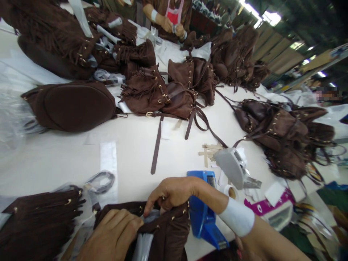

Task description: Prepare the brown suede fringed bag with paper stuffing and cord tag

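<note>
As both hands meet at the mouth of a brown bag, their fingertips are largely lost from sight

Where the left hand [111,232] lies over the near rim of the brown bag [171,235], just left of the blue tape dispenser [199,210], its fingers are side by side but their tips are hidden, so whether they pinch anything cannot be told. The right hand [174,192] bends down at the opening, beside the dispenser's left edge, its thumb partly covered; its grip cannot be told either. Clear plastic [144,246] shows in the mouth, and the picture's lower edge cuts off the bag.

The right forearm, with a white wristband [239,217], crosses over the dispenser, leaving little room on that side. Beyond and left of the dispenser, the pale table [136,156] has a bare stretch, with a loose strap [156,145] reaching into it. A grey tape dispenser [231,166] stands just to the blue one's right, near tan strips [209,152].

Well left of the blue dispenser lies a fringed bag [38,224], cut off by the frame; farther beyond, more brown bags [187,83] crowd the table. Past them, a person's hands [171,27] hold something small and unclear, and blurred ceiling lights [272,17] shine far beyond the dispenser, to its right
</note>
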### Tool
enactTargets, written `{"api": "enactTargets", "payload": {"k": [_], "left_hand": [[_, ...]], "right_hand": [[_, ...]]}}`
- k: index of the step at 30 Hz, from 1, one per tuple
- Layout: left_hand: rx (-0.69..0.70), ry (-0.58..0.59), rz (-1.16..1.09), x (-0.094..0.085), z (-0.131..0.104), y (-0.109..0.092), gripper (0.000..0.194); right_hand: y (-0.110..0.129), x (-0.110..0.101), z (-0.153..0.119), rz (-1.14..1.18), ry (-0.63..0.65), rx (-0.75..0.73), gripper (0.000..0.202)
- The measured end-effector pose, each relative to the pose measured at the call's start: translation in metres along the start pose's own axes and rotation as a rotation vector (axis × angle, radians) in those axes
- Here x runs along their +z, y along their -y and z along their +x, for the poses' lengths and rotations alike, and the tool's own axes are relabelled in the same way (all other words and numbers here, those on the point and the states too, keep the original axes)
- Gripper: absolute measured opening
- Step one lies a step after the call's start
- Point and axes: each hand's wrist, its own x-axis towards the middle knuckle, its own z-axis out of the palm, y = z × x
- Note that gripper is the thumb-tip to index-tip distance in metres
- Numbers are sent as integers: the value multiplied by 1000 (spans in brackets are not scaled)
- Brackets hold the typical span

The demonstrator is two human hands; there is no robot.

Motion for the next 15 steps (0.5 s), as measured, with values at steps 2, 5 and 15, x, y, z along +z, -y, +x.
{"api": "enactTargets", "payload": {"k": [2,5,15], "left_hand": [[3,-10,2,-4,3,-2,24],[-6,-38,0,-13,8,-6,24],[-60,-59,32,7,3,-15,38]], "right_hand": [[-9,0,14,70,89,48,51],[-26,8,33,78,266,83,44],[-17,32,68,-536,511,107,18]]}}
